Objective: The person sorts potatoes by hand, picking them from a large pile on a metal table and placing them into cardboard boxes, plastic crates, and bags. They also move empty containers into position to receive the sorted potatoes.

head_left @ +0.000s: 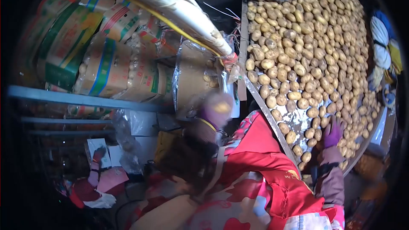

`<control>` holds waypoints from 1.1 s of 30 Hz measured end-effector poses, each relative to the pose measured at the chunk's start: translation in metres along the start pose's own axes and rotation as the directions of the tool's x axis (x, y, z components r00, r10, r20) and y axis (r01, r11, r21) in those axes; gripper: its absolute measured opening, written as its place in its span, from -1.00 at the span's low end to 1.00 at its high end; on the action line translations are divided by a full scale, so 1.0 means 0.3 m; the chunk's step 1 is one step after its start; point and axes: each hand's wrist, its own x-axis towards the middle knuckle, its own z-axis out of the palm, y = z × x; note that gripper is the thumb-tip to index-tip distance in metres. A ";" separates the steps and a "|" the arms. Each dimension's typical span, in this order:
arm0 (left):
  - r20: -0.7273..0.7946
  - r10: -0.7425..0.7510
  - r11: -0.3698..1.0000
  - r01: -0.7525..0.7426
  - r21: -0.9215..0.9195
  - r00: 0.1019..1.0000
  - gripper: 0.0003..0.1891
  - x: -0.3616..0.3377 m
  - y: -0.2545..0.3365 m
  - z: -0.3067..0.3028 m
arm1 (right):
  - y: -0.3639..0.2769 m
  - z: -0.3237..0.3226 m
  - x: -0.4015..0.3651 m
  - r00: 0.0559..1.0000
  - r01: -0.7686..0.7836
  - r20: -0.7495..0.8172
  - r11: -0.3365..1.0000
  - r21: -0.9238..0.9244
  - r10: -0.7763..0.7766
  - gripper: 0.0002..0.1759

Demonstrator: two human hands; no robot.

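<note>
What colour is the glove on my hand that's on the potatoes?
Purple glove, clearest in the head view.
</note>
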 end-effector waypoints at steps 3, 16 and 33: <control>-0.081 0.312 0.947 -0.302 0.112 0.947 -0.72 0.238 0.444 0.061 | -0.018 -0.021 -0.023 1.000 0.012 0.015 1.000 -0.004 -0.012 -0.49; -0.023 -0.237 0.939 0.235 0.253 0.971 -0.71 0.215 0.320 -0.066 | -0.052 -0.298 -0.267 0.978 -0.204 0.068 0.964 0.171 0.195 -0.55; -0.142 -0.715 0.358 0.533 0.766 0.684 -0.42 0.106 -0.601 0.288 | 0.109 -0.213 -0.264 0.933 -0.359 -0.035 0.914 -0.187 0.359 -0.34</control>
